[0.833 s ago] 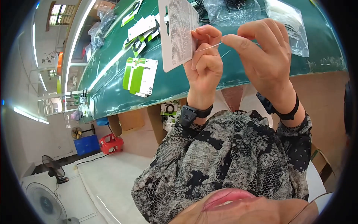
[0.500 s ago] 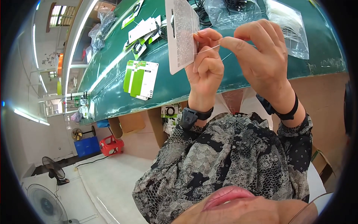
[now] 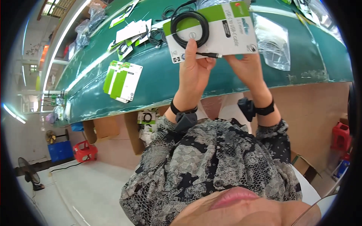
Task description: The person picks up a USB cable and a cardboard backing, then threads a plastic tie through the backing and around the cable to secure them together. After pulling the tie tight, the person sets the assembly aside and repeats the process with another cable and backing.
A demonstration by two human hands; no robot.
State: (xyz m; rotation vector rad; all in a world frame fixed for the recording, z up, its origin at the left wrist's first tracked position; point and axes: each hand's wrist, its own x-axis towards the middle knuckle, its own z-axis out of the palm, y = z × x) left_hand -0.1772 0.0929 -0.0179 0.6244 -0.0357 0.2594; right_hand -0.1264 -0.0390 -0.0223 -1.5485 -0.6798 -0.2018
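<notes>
Both hands hold up a white and green packaging card (image 3: 219, 40) above the table, its printed front facing me. On the card's left half lies a coiled black cable (image 3: 205, 31), with one plug end hanging at the lower edge. My left hand (image 3: 194, 77) is closed on the lower left of the card, its thumb pressed on the front near the coil. My right hand (image 3: 247, 71) grips the lower right edge, its fingers mostly hidden behind the card. What fastens the coil to the card cannot be made out.
A green table (image 3: 156, 81) stretches before me. To the left lies a stack of green-and-white cards (image 3: 122, 81); beyond it are carded cables (image 3: 132, 32). A clear bag of thin white strips (image 3: 271, 45) lies right. Below the table edge stands a cardboard box (image 3: 132, 132).
The card has turned from edge-on to face me, showing the coiled cable. My right hand has left the thin white strip it was pinching and now grips the card.
</notes>
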